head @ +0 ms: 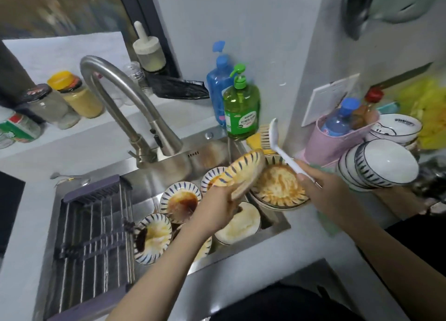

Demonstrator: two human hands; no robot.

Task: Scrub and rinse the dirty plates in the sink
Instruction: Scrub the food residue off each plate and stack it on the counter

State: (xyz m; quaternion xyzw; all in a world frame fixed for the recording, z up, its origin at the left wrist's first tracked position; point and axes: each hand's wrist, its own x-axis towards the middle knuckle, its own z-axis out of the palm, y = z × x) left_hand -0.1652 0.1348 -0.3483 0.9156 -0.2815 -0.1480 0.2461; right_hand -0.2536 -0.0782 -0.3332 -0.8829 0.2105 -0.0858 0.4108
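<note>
Over the sink (270,226), right side: left hand (217,207) fingers curled round the rim of a tilted plate (239,171), thumb side hidden, so grip depth is unclear. Right hand (323,188) wrapped round the white plastic handle of a dish brush (274,139), bristle head up near the green soap bottle (241,110), not touching the plate yet. Held plate is glazed ceramic, blue dashes on the rim, smeared orange-brown with sauce. More dirty plates (181,202) lie overlapping in the steel basin, some with dark dried patches. Risks, as I judge it: greasy glaze plus an edge-only grip could let the plate slip onto the stack below and chip; brushing hard could flick sauce onto the clean bowls (383,163) stacked just right of the sink. Faucet (125,103) shows no running water.
</note>
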